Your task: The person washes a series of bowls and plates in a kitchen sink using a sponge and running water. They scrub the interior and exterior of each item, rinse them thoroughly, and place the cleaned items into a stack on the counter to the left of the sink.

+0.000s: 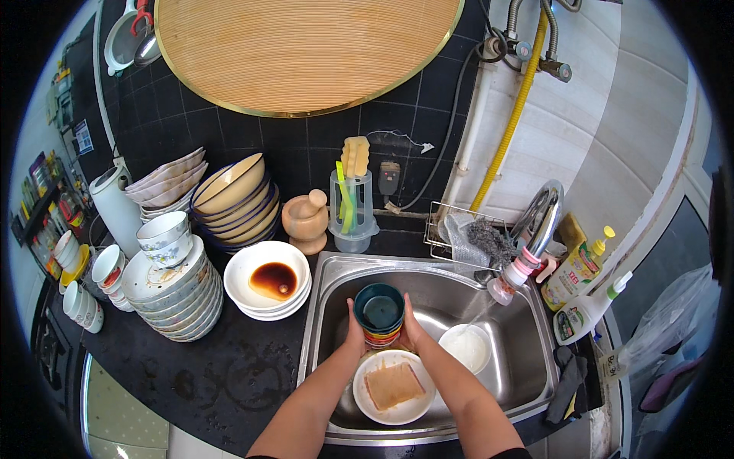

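Note:
Between my two hands is a stack of small bowls (379, 310), dark green on top with yellow, red and white ones beneath. My left hand (355, 330) presses its left side and my right hand (410, 327) its right side, over the stainless steel sink (424, 421). Just below the stack, a white bowl (395, 416) in the sink holds a tan sponge or cloth (394, 385). Right of my right forearm, another white bowl (465, 347) catches water running from the faucet (536, 241). The undersides of the stacked bowls are partly hidden by my hands.
Left of the sink stand white bowls with dark sauce (274, 281), stacked patterned bowls (178, 304), cream enamel bowls (235, 195) and a wooden mortar (305, 221). Behind are a plastic utensil holder (351, 212) and a wire rack (459, 229). Detergent bottles (576, 269) line the right side.

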A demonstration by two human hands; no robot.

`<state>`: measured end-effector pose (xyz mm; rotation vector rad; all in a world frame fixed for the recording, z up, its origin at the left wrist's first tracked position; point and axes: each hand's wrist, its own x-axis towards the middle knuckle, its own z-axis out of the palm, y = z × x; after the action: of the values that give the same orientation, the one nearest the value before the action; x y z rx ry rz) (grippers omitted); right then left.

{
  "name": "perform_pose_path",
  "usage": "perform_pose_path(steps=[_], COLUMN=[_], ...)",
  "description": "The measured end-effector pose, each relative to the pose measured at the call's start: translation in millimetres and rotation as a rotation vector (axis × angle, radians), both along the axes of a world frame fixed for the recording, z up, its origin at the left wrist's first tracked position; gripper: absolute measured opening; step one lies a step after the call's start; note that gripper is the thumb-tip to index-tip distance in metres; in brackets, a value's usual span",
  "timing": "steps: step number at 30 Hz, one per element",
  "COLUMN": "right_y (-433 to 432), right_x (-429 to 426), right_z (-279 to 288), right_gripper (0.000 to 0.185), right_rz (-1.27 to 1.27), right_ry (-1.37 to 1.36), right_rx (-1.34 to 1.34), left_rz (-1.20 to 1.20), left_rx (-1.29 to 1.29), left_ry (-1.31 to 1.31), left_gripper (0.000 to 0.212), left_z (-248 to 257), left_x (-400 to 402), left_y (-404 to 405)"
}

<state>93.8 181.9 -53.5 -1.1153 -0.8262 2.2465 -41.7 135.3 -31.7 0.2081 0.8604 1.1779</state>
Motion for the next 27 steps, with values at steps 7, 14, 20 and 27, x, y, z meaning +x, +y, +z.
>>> perform_pose_path(steps=[7,14,20,27], right_y=[-7.2,-17.9,-46.2,-116.5], right_x=[0.1,8.5,17.1,23.8], right_z=[6.4,14.8,14.1,61.9], right_gripper=[0.084,0.065,0.049,0.045], right_rz=[-0.105,-0.210,-0.289,-0.358], right_ry=[-0.189,-0.328,-0.699,-0.544], right_rx=[0.049,0.159,0.699,0.883], left_rz=[0.013,0.063,0.084,0.210], left_rx=[-0.059,-0.232,-0.118,-0.043], left_ry=[0.143,0.458,0.642,0.652], left_gripper=[0.083,0.077,0.075,0.093], left_z=[-32.3,-25.3,6.1,97.0], left_x=[-8.9,-7.5,-10.5,-58.1], left_y=[8.0,1.8,-17.5,-95.8])
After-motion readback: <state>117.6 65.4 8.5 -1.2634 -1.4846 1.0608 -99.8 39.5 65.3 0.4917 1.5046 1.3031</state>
